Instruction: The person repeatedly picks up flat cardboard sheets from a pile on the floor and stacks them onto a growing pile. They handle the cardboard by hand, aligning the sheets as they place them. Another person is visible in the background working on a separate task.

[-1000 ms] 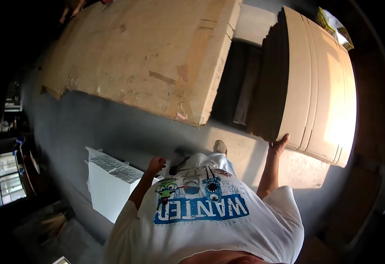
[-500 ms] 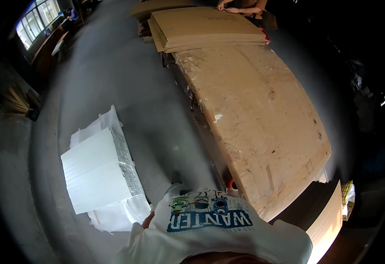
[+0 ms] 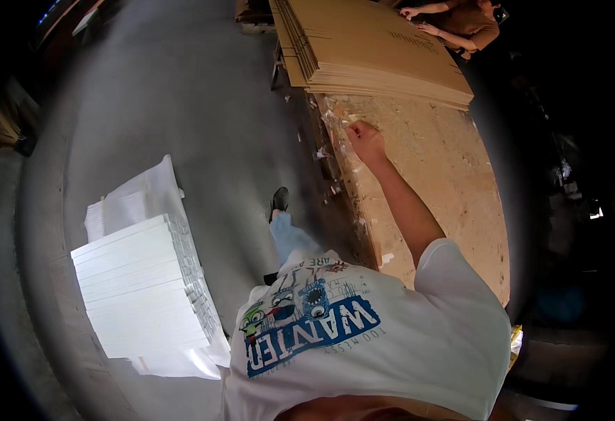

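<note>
My right hand (image 3: 367,141) is above the near-left part of the worn wooden tabletop (image 3: 434,189), its arm stretched forward. Its fingers are curled in, and I see nothing in them. Just beyond it lies a stack of flat brown cardboard sheets (image 3: 374,42) on the far part of the table. My left hand is out of the picture, hidden past my white printed shirt. One of my feet, in a black shoe (image 3: 279,199), is set forward on the floor beside the table's left side.
White bundled panels (image 3: 135,281) are stacked on the floor at the left, with white sheeting (image 3: 135,195) under and behind them. Past the cardboard, a co-worker in a brown top (image 3: 472,27) has both hands on the stack. Grey floor (image 3: 188,105) runs between panels and table.
I have moved forward along the table, and the cardboard stack is closer. My right arm has swung up and out over the tabletop. My left hand, partly visible before, has gone from sight.
</note>
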{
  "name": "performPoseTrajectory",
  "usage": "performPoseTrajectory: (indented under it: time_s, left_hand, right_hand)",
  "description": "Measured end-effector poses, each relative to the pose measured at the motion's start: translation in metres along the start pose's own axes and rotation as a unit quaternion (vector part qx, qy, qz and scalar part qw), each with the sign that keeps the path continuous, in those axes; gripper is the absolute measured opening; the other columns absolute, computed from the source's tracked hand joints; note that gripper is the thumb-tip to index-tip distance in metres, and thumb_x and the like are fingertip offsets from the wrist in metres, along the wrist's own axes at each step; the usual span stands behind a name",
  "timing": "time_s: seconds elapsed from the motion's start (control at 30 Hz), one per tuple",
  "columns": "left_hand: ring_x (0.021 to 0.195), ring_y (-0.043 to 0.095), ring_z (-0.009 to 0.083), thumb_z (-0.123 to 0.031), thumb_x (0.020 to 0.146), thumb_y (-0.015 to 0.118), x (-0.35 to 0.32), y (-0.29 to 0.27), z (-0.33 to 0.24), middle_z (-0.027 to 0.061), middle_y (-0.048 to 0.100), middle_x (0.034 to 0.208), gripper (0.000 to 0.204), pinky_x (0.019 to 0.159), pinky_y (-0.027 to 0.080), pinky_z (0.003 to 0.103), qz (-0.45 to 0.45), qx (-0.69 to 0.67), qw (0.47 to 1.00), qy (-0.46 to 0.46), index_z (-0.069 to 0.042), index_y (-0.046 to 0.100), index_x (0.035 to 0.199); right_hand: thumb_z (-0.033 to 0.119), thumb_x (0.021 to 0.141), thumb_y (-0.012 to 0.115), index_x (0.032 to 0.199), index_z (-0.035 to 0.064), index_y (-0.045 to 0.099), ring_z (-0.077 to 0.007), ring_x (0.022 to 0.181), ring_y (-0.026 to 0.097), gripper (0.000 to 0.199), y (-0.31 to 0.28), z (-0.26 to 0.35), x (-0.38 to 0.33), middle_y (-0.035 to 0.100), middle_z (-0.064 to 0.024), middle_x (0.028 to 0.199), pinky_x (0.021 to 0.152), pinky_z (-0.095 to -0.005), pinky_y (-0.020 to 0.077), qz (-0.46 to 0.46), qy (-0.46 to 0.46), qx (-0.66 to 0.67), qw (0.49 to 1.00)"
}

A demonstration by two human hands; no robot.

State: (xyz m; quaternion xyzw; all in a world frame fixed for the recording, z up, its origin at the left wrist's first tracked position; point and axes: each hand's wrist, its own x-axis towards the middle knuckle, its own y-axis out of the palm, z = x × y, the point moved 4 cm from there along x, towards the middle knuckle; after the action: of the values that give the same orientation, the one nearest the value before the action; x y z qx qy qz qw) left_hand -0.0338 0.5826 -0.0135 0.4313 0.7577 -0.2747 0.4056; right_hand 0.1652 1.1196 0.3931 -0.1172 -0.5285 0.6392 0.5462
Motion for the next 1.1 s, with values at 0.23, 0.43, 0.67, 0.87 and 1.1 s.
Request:
performPoseTrajectory:
  time_s: [0.23, 0.43, 0.67, 0.87, 1.1]
  left_hand:
    - [0.066, 0.062, 0.0233, -0.029, 0.081, 0.056, -0.016, -0.055, -0.089, 0.0122, 0.063, 0.068, 0.030, 0.061, 0.047, 0.037, -0.076, 0.050, 0.996, -0.016, -0.003, 0.061, 0.069]
    - [0.065, 0.061, 0.0230, -0.029, 0.081, 0.056, 0.026, -0.079, -0.249, 0.0121, 0.062, 0.067, 0.030, 0.061, 0.047, 0.037, -0.080, 0.330, 0.897, 0.284, -0.003, 0.060, 0.067]
    - [0.068, 0.060, 0.0132, -0.017, 0.085, 0.055, 0.010, 0.056, -0.734, 0.0080, 0.065, 0.077, 0.026, 0.064, 0.048, 0.026, -0.069, 0.178, 0.859, 0.476, 0.004, 0.062, 0.099]
    - [0.090, 0.060, 0.0223, -0.022, 0.083, 0.059, 0.053, 0.186, -1.022, 0.0152, 0.062, 0.100, 0.034, 0.079, 0.048, 0.033, -0.080, 0.299, 0.674, 0.671, 0.001, 0.058, 0.109]
    - [0.111, 0.050, 0.0343, -0.039, 0.084, 0.053, 0.142, 0.306, -1.180, 0.0159, 0.054, 0.119, 0.054, 0.088, 0.045, 0.046, -0.167, 0.557, 0.456, 0.674, -0.007, 0.043, 0.127]
  right_hand:
    - [0.020, 0.081, 0.061, 0.093, 0.0053, 0.060, -0.0248, 0.072, 0.063, 0.019, 0.023, 0.005, 0.141, 0.062, -0.0123, 0.083, 0.062, -0.0340, 0.0504, -0.065, -0.003, -0.127, 0.990]
    - [0.016, 0.085, 0.055, 0.098, -0.0042, 0.058, -0.0200, 0.081, 0.064, 0.024, 0.027, -0.056, 0.039, 0.062, -0.0117, 0.088, 0.070, -0.0293, 0.0526, 0.038, 0.431, 0.598, 0.674]
    - [0.011, 0.087, 0.053, 0.093, -0.0058, 0.060, -0.0147, 0.071, 0.061, 0.019, -0.018, -0.035, 0.000, 0.061, -0.0098, 0.081, 0.064, -0.0235, 0.0506, -0.083, 0.454, 0.621, 0.634]
    - [0.016, 0.088, 0.056, 0.092, -0.0026, 0.066, -0.0062, 0.059, 0.051, 0.022, -0.025, 0.002, 0.004, 0.063, -0.0031, 0.077, 0.055, -0.0173, 0.0425, -0.137, 0.585, 0.370, 0.709]
    - [0.022, 0.084, 0.058, 0.089, 0.0068, 0.067, -0.0063, 0.059, 0.051, 0.018, -0.008, 0.028, 0.001, 0.063, 0.0001, 0.078, 0.055, -0.0196, 0.0402, -0.259, 0.699, 0.338, 0.575]
